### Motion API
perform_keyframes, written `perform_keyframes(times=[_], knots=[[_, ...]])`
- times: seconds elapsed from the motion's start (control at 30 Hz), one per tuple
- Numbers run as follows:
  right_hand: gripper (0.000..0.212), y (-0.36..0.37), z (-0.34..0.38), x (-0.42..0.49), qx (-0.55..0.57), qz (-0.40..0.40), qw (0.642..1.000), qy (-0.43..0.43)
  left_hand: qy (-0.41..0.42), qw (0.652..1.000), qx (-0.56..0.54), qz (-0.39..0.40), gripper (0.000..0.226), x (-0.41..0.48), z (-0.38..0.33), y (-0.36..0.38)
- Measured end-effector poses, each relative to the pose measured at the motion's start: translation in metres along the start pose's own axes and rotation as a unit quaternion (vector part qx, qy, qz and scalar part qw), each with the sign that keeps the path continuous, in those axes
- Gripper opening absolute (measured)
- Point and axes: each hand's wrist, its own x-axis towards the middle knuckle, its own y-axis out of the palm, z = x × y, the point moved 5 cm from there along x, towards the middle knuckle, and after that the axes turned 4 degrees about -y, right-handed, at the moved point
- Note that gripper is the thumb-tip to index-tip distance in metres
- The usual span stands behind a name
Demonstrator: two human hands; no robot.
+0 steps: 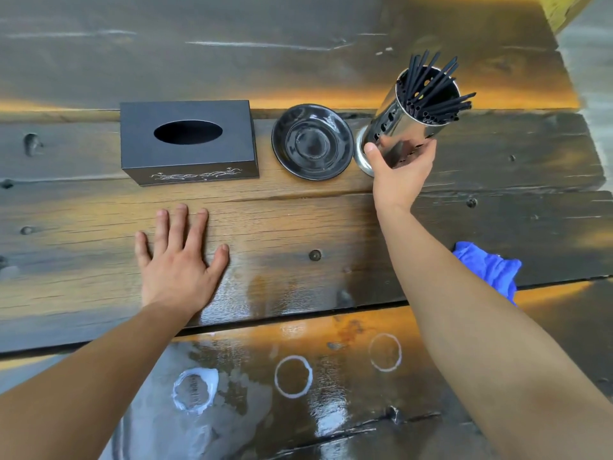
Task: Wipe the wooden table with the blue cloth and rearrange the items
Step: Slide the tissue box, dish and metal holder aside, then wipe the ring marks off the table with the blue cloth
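My right hand point(401, 171) grips a shiny metal holder point(411, 127) full of black chopsticks, its base on or just above the wooden table point(298, 220). Left of the holder lies a black saucer point(312, 141), and further left a black tissue box point(188, 141) with an oval slot. My left hand point(180, 260) rests flat on the planks in front of the box, fingers spread. The blue cloth point(491, 265) lies crumpled on the table right of my right forearm, partly hidden by it.
White ring marks point(293, 376) and wet smears show on the near plank. Bolt heads point(315, 255) dot the boards. The table's right edge point(593, 154) runs close beyond the holder, with grey floor past it.
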Motion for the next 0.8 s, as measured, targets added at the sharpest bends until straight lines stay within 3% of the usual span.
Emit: perform_keyframes(times=[0.1, 0.3, 0.47, 0.6, 0.8], knots=[[0.120, -0.014, -0.007, -0.013, -0.040, -0.005, 0.999, 0.011, -0.003, 1.000, -0.001, -0.001, 0.077, 0.000, 0.000, 0.001], [0.090, -0.076, -0.033, -0.049, -0.155, 0.005, 0.987, -0.042, -0.010, 1.000, -0.002, -0.003, 0.077, 0.001, 0.002, 0.001], [0.081, -0.152, -0.068, -0.060, -0.386, 0.008, 0.918, -0.093, -0.005, 1.000, -0.009, -0.005, 0.077, 0.000, 0.001, 0.000], [0.079, -0.191, -0.098, -0.066, -0.502, -0.003, 0.865, -0.002, -0.005, 1.000, -0.012, -0.004, 0.078, -0.001, 0.001, 0.000], [0.070, -0.201, -0.117, -0.068, -0.514, 0.019, 0.856, 0.056, -0.001, 1.000, -0.015, -0.005, 0.078, -0.001, 0.001, -0.001]])
